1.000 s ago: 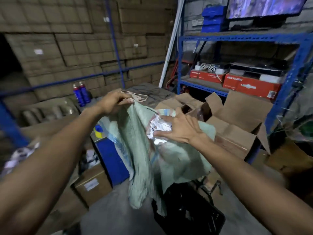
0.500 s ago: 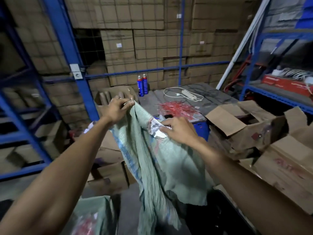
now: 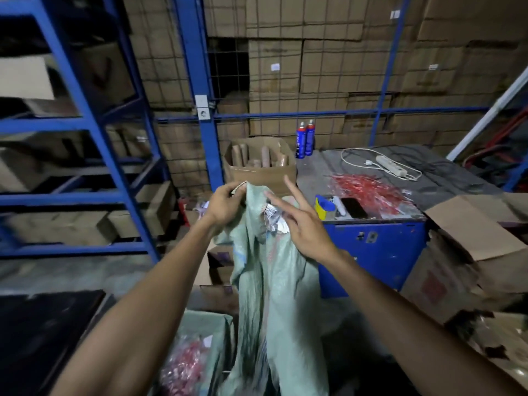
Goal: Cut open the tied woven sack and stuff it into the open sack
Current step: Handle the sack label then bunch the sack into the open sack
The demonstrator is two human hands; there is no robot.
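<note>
**Green sack held up over open sack**

Left hand (image 3: 225,205) pinched the top edge of the green woven sack (image 3: 271,295), fingers closed on it. Right hand (image 3: 303,227) lay against the sack's labelled patch, index and middle fingers splayed wide, gripping nothing. The sack hung limp between the forearms. The open sack (image 3: 200,352) sat below-left, red contents showing. Blue desk (image 3: 374,247) stood just right.

We see two blue spray cans (image 3: 305,139) beside a brown cardboard box of tubes (image 3: 259,164), our white power strip (image 3: 391,165), red plastic strips (image 3: 368,188), black phone (image 3: 353,207) on a blue metal cabinet (image 3: 377,247).
</note>
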